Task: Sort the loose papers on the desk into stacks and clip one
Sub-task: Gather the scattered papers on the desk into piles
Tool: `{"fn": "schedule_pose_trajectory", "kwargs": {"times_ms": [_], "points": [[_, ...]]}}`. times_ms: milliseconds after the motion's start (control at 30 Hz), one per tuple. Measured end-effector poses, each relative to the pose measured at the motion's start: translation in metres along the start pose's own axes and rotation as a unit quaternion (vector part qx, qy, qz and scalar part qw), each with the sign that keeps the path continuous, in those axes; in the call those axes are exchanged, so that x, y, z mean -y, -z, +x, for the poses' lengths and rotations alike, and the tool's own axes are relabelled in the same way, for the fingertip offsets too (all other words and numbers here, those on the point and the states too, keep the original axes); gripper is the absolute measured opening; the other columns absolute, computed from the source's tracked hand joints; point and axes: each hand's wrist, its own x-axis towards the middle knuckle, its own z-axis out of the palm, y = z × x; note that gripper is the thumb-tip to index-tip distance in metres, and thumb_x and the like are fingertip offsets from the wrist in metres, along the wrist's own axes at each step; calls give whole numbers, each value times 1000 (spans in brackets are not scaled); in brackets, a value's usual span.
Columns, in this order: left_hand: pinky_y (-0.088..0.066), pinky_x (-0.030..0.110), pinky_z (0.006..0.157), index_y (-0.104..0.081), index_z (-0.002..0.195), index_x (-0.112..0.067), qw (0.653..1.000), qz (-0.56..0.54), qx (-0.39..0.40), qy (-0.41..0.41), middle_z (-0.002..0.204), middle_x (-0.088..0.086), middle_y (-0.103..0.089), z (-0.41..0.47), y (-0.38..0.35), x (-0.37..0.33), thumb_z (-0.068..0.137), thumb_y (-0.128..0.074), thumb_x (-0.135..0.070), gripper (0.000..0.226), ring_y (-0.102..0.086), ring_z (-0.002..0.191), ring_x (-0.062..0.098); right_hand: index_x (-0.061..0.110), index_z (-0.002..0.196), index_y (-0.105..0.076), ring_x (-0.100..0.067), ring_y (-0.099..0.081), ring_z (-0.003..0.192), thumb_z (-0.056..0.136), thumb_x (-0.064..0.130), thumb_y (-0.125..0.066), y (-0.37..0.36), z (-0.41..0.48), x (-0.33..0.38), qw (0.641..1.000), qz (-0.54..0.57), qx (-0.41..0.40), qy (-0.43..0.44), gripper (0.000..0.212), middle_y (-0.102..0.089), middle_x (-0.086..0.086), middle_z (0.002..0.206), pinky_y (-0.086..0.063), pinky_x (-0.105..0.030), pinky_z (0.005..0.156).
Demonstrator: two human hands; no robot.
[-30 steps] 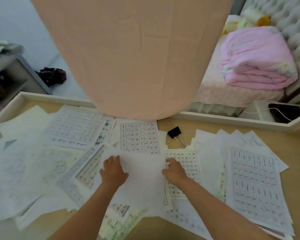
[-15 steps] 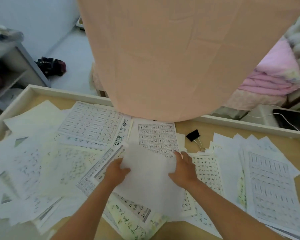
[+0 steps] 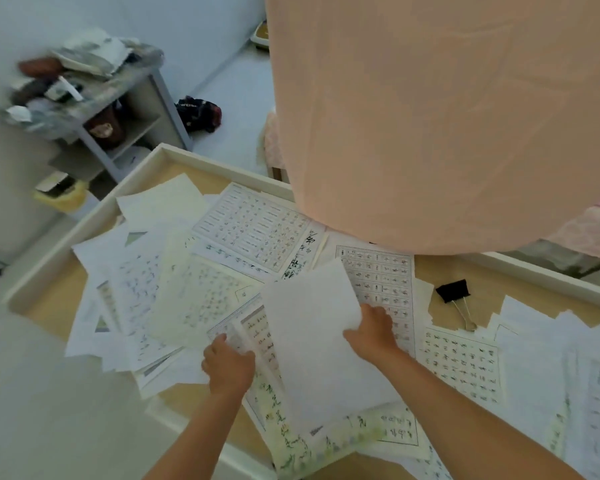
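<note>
The sorting step was in hand, and no stack had been squared or clipped. The right hand (image 3: 373,332) pinched the right edge of a blank white sheet (image 3: 321,344), thumb under and fingers over it as far as could be seen, with the sheet's far end tilted up off the pile. The left hand (image 3: 230,367) rested just left of that sheet, fingers curled down onto the printed pages (image 3: 253,327) beneath, apparently pressing or picking at one; whether it actually gripped a page could not be told. Loose papers (image 3: 160,282) covered the left and middle of the desk (image 3: 492,285) in overlapping disorder, with a further spread of sheets (image 3: 541,355) at the right. The black binder clip (image 3: 452,291) lay untouched on bare desk beyond the right hand, apart from it and touching the edge of the right-hand sheets. In my judgement the next move called for the held sheet to be carried clear and laid with like sheets, the left hand keeping the pages below from dragging along. Clipping remained premature until one stack was aligned.
</note>
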Motion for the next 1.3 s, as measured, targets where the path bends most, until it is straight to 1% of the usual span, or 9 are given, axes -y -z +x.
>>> {"fn": "schedule_pose_trajectory", "kwargs": {"times_ms": [167, 300, 400, 500, 733, 900, 1067, 1167, 1300], "points": [[-48, 36, 86, -30, 147, -5, 984, -170, 56, 21, 132, 12, -49, -21, -13, 10, 86, -70, -10, 73, -55, 106, 27, 26, 141, -30, -24, -50, 98, 78, 20, -70, -20, -8, 16, 992, 98, 68, -29, 75, -43, -9, 125, -45, -29, 73], [-52, 33, 72, -39, 140, -6, 961, -242, 116, 66, 128, 14, -58, -25, -13, 5, 90, -66, -10, 57, -60, 86, 19, 17, 131, -45, -20, -58, 97, 79, 13, -71, -27, -10, 8, 988, 124, 93, -16, 58, -61, -3, 116, -50, -29, 82], [-55, 48, 88, -63, 111, -8, 976, -168, 131, 41, 115, 15, -67, -30, -10, 3, 89, -66, -20, 26, -65, 98, 30, 14, 116, -63, -20, -62, 91, 80, 4, -66, -24, -13, -3, 986, 137, 93, -15, 38, -65, 0, 99, -52, -28, 79], [-41, 44, 100, -54, 131, -18, 1000, 7, 13, 11, 137, 10, -48, -30, -13, 9, 86, -66, -29, 47, -43, 127, 32, 14, 104, -68, -21, -65, 82, 81, 2, -61, -16, -13, -14, 983, 164, 67, -40, 27, -69, -1, 92, -56, -34, 74], [-38, 40, 95, -27, 145, -10, 994, -61, -16, 89, 147, 17, -27, -34, -11, 11, 78, -76, -11, 84, -29, 133, 35, 14, 114, -64, -21, -61, 88, 85, 5, -68, -11, -13, -22, 970, 237, 36, -43, 31, -64, 0, 96, -48, -28, 78], [-45, 26, 59, -32, 137, -9, 964, -235, 23, 120, 125, 14, -57, -28, -10, 23, 82, -71, -3, 68, -56, 87, 23, 14, 117, -64, -27, -63, 96, 86, 10, -61, -40, -21, -4, 984, 172, 10, -51, 31, -66, -7, 109, -55, -36, 83], [-48, 36, 85, -45, 135, -9, 970, -229, -25, 75, 130, 10, -59, -27, 5, 42, 96, -60, -32, 48, -59, 110, 28, 14, 118, -61, -22, -61, 89, 89, 5, -56, -47, -27, 9, 979, 197, 23, -44, 31, -65, -3, 105, -48, -28, 72], [-41, 34, 70, -59, 106, -6, 974, -195, -100, 57, 97, 9, -63, -20, 21, 58, 100, -50, -32, 28, -59, 90, 28, 12, 121, -61, -24, -61, 91, 90, 5, -56, -43, -23, 7, 979, 194, 14, -52, 32, -67, -6, 111, -47, -31, 77], [-30, 34, 54, -39, 72, -12, 959, -231, -160, 30, 66, 3, -43, -8, 42, 77, 101, -47, -25, 34, -43, 64, 23, 9, 116, -66, -24, -63, 87, 88, 2, -60, -37, -19, 7, 975, 213, 27, -56, 30, -68, -4, 99, -48, -30, 75]]}}
